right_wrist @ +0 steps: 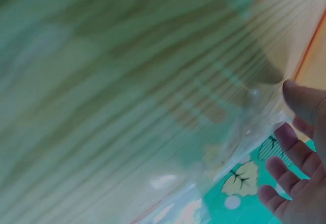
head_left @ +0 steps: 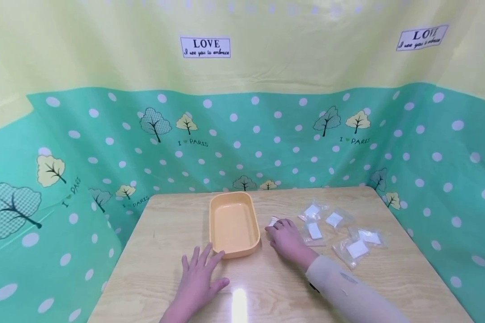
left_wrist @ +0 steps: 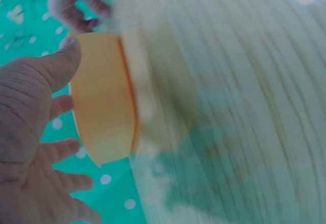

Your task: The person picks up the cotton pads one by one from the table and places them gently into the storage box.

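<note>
A shallow orange plastic tray (head_left: 233, 226) sits on the wooden table. My left hand (head_left: 198, 278) is at its near left corner, fingers spread and fairly straight, fingertips right at the rim; the left wrist view shows that hand (left_wrist: 41, 132) beside the tray's outer wall (left_wrist: 102, 96). To the right of the tray, my right hand (head_left: 288, 240) reaches over a small clear plastic bag (head_left: 273, 221) with a white piece inside, partly hidden by the fingers. In the right wrist view the thumb and fingers of this hand (right_wrist: 300, 152) stand apart, fingertips close to clear plastic.
Several more clear bags with white pieces lie right of my right hand, among them one bag (head_left: 314, 231) near the wrist and another bag (head_left: 356, 249) farther right. A green dotted curtain (head_left: 258, 139) encloses the table (head_left: 169, 224) at the back and sides.
</note>
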{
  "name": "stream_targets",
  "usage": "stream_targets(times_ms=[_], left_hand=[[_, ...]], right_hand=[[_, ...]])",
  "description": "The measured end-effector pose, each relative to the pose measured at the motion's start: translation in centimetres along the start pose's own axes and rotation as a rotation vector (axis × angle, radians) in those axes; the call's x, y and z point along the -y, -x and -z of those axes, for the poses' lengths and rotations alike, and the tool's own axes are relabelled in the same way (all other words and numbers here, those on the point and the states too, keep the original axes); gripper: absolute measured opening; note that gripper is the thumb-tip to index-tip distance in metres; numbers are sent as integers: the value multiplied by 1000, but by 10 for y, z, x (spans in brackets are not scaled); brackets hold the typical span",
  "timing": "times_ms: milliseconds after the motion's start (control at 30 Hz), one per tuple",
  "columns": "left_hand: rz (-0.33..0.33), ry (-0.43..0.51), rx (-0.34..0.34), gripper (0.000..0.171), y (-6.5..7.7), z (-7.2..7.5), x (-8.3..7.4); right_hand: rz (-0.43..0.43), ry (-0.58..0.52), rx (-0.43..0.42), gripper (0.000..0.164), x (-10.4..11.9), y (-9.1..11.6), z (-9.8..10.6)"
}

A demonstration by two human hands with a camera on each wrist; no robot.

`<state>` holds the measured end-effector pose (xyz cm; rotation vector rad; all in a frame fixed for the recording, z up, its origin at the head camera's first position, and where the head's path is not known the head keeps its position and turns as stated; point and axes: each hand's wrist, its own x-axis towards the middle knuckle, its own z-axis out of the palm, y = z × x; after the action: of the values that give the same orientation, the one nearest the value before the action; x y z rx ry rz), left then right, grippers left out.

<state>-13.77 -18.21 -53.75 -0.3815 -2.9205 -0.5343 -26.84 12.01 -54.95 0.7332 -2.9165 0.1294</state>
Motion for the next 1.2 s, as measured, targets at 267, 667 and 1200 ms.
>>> stream_targets(times_ms=[267,667,1200], left_hand=[[52,99,27,80,-1,-5,-8],[57,104,39,84,-6,-11,-10],[67,91,20,78,-7,-12,-13]], right_hand=[[-126,28,-80,39,-28,15,-2],[-230,-20,-183,14,-53,22,0],[-287,-305,-370,17,-48,12,22]])
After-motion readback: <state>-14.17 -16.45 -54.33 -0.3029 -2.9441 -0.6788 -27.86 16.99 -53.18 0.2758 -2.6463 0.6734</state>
